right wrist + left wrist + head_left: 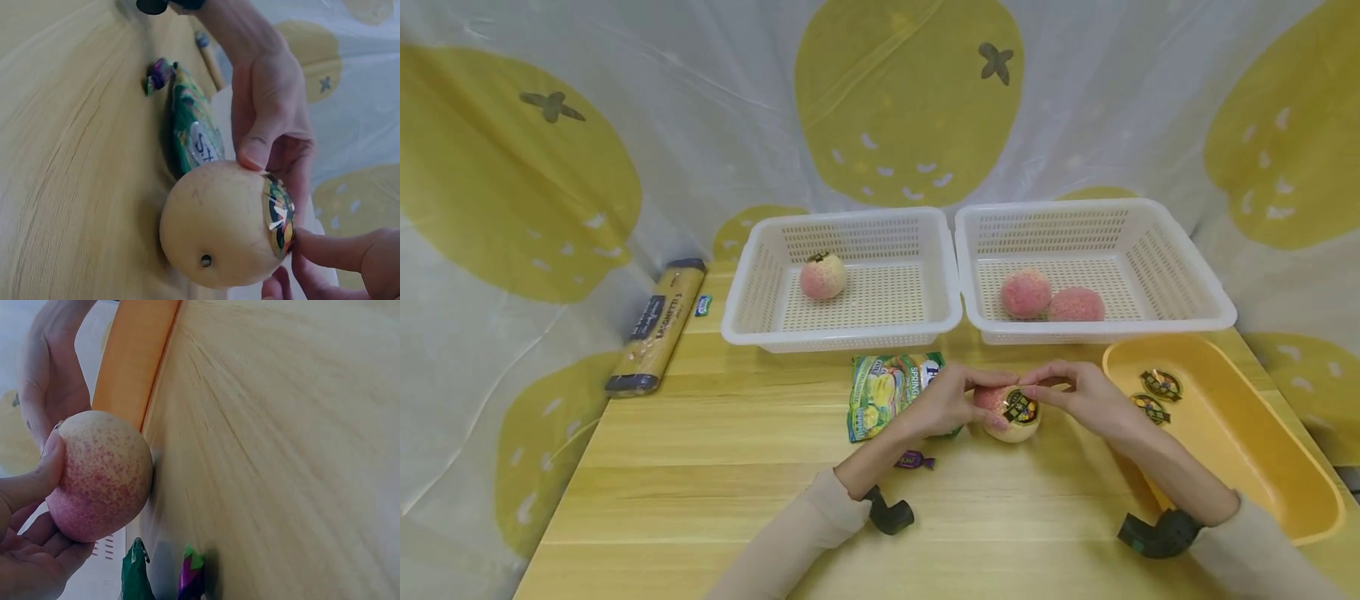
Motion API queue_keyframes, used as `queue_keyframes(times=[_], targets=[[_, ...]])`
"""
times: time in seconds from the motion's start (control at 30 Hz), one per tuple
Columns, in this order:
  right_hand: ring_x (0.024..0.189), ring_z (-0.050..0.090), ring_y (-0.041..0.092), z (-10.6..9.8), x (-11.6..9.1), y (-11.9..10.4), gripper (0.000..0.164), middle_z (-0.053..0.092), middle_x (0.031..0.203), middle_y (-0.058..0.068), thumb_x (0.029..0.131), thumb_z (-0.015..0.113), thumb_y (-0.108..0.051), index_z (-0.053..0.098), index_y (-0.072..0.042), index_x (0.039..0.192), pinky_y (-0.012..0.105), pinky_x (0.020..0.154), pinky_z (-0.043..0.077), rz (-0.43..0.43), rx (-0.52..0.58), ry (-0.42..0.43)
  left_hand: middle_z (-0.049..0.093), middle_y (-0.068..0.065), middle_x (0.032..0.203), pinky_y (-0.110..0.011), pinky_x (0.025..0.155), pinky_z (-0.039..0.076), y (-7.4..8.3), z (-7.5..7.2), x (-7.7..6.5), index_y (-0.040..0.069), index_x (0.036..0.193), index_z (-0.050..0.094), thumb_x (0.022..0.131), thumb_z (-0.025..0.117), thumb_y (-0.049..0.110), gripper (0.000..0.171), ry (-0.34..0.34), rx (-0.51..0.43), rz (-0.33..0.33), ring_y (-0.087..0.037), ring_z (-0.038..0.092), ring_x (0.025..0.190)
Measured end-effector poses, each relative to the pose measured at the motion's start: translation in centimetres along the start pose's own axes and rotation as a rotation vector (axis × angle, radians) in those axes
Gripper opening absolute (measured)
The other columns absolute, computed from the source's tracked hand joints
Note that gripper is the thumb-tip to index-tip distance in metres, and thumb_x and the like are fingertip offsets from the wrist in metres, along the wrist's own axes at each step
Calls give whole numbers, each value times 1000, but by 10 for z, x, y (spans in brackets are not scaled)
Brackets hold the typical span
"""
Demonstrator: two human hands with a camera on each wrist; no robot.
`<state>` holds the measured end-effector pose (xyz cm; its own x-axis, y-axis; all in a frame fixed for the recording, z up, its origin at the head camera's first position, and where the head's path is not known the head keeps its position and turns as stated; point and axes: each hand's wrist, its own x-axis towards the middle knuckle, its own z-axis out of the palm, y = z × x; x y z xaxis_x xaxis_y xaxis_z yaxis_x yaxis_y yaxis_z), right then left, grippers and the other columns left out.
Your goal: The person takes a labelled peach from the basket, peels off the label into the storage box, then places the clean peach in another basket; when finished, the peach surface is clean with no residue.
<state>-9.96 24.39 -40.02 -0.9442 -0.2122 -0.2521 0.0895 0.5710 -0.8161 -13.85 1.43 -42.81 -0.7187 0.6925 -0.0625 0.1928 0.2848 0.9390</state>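
A pink and cream peach [1013,427] rests on the wooden table, held in my left hand [951,402] with thumb and fingers around its side. A dark oval sticker [1021,407] with a coloured fruit print lies on the peach's curve. At that sticker's edge, my right hand [1093,400] has its thumb and fingers, pinching there; the exact fingertip contact is partly hidden. In the right wrist view the peach [212,225] shows its small stem hollow, and the sticker [280,212] looks shiny. The left wrist view shows the peach's speckled side [103,475].
Left white basket [842,340] has one stickered peach [823,277]; right white basket [1105,329] has two peaches [1026,293]. The orange tray [1247,467] contains two stickers [1161,385]. Nearby are a green snack bag [880,396], purple candy [914,460], spaghetti pack [658,325] and small wrapped candy [703,306].
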Motion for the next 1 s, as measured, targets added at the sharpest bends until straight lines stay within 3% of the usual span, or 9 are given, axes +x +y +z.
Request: queue_keyframes(times=[0.47,0.67,0.83,1.0], targets=[[82,60,10,0,4,-2,17,74,101,5,102,67,-21,72,-5,106,22,69,49,-139,-127,27,64,-6,144,-20,112,44,0,-1,0,12,136,68,81,87,10,59,-7,5,-20,-16,55,139],[70,50,4,5,0,-6,9,74,91,1,98,72,-16,72,-8,101,22,61,44,-244,-204,149,65,-7,143,-19,108,47,-1,-3,1,10,136,68,82,86,9,56,7,-13,-34,-17,58,137],[73,54,2,9,-1,-2,5,72,87,-3,94,75,-10,72,-12,98,21,65,47,-342,-236,233,65,-7,143,-18,107,47,-3,-3,2,10,135,69,82,86,8,56,9,-29,-42,-17,58,136],[83,60,1,3,1,4,19,71,92,0,94,75,-5,70,-5,112,20,73,52,-345,-142,173,65,-7,142,-19,107,48,-3,-4,3,11,135,69,82,86,7,56,8,-42,-54,-19,59,136]])
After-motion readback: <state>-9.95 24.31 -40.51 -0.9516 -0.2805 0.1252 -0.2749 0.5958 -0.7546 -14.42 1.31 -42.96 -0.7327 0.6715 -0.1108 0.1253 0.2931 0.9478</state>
